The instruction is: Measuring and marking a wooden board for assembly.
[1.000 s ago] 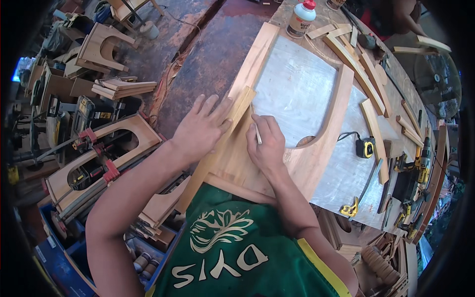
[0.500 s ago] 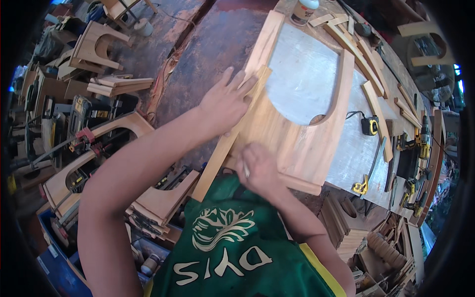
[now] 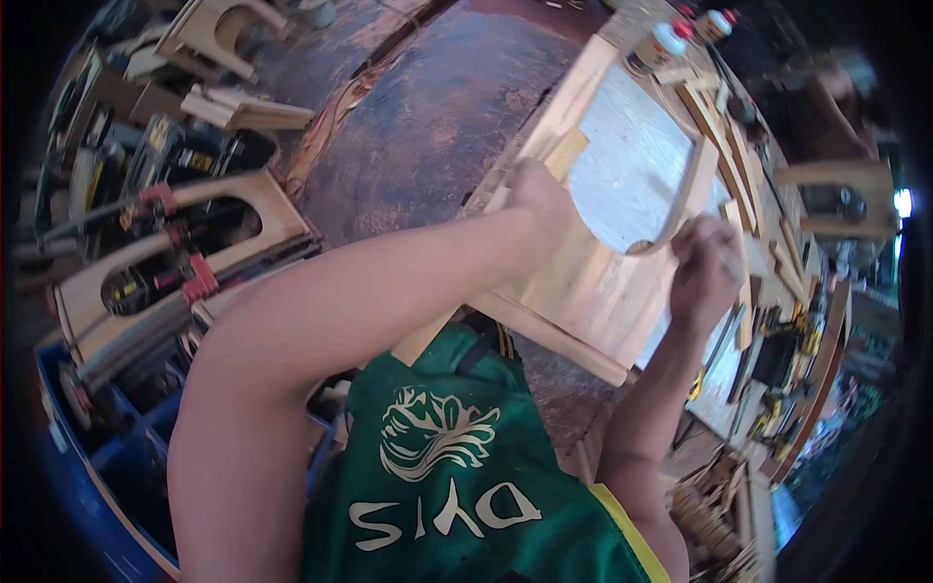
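Observation:
A pale wooden panel [image 3: 607, 296] with a U-shaped cutout lies on the bench in front of me, with a rounded rail along its near edge. A straight wooden strip [image 3: 568, 155] lies along its left side, reaching back toward my apron. My left hand [image 3: 540, 199] is closed over the strip at the panel's left edge, its fingers partly hidden. Beside the panel's right leg, my right hand [image 3: 707, 262] is raised with its fingers curled in, slightly blurred. Whatever it holds, if anything, is too small to make out.
Glue bottles [image 3: 661, 47] stand at the bench's far end. Curved wood pieces [image 3: 721, 131] and a drill [image 3: 805, 325] lie along the right. At left, a clamped wooden frame [image 3: 185, 248] rests above a blue crate [image 3: 83, 476]. More cut panels [image 3: 219, 37] stand on the floor behind.
My right hand has moved from the strip's near part to the panel's right side. The left hand has gone from lying flat to curling over the strip. The view has shifted.

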A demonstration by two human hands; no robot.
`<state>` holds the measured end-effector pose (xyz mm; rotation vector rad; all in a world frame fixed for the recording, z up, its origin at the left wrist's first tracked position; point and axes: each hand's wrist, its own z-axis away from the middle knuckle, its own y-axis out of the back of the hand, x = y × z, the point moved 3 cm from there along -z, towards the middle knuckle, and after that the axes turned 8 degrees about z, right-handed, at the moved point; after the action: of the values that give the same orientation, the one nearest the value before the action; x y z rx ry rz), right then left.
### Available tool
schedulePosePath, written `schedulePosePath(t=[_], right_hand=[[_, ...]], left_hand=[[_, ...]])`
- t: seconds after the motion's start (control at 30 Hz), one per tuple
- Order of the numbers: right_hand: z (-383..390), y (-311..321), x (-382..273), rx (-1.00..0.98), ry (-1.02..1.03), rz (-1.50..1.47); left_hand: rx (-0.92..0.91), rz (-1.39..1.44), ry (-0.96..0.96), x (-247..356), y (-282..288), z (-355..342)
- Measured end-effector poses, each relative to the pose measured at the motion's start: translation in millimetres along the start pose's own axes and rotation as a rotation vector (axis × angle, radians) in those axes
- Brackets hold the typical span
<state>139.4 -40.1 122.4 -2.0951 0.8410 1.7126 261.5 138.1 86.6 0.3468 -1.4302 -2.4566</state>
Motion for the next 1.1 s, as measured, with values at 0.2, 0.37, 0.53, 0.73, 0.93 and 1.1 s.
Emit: schedulePosePath(t=[0.2,0.37,0.53,0.73,0.93,1.1], right_hand=[[-150.4,-110.3,31.0,-0.732,-0.208,0.159],[-104.1,-225.9,28.9,-1.453,-0.181,0.488],[-59.4,-250.6,52.5,-1.833,-0.177,0.544],[-57.0,-250.1,66.0,-1.873,-0.122,0.388],[-55.8,-247.5,76.2,-1.835,-0.108,0.391],[-81.2,-244.6,69.2,-1.776,-0.062,0.436]], left_hand=[[-0.177,-0.203,-0.078,28.0,-13.3,-38.7],[-0.336,-0.629,0.023,54.5,-39.9,-60.4],[-0.246,-0.582,0.329,52.8,-36.1,-50.1],[-0.185,-0.503,0.209,53.6,-36.3,-51.6],[-0.202,-0.491,0.145,53.4,-36.0,-53.5],[-0.237,-0.507,0.177,48.7,-31.7,-53.1]])
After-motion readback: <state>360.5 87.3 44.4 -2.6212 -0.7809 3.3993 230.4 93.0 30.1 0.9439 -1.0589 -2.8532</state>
